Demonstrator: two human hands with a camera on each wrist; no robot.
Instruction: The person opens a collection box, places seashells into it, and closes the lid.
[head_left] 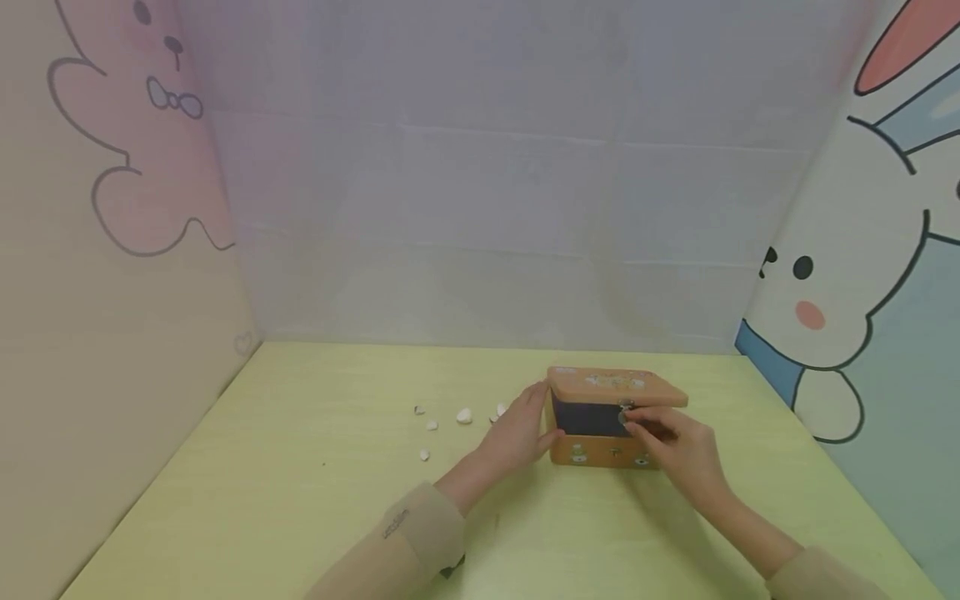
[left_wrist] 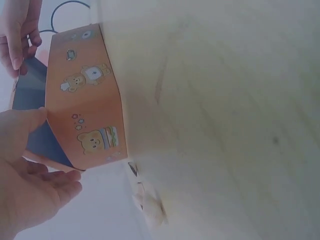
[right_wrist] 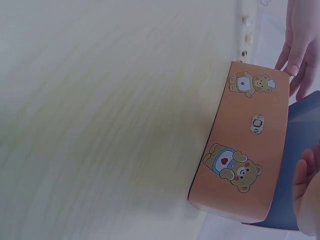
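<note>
An orange box (head_left: 600, 452) with printed bears stands at the table's right side. Its orange lid (head_left: 618, 384) is raised part way, with dark blue panels (left_wrist: 34, 85) in the gap. My right hand (head_left: 686, 454) pinches the metal clasp (head_left: 623, 417) at the lid's front edge between thumb and fingertips. On the box's left side rests my left hand (head_left: 517, 429), thumb at the front rim and fingers reaching back along the side. In the right wrist view the front shows a metal catch plate (right_wrist: 257, 124) between two bears. The inside is hidden.
Several small whitish pieces, like pebbles or shells, lie left of the box, among them one piece (head_left: 464, 416) near the left hand. The pale yellow table (head_left: 300, 500) is bounded by a back wall (head_left: 480, 292) and cartoon-printed side walls (head_left: 885, 333).
</note>
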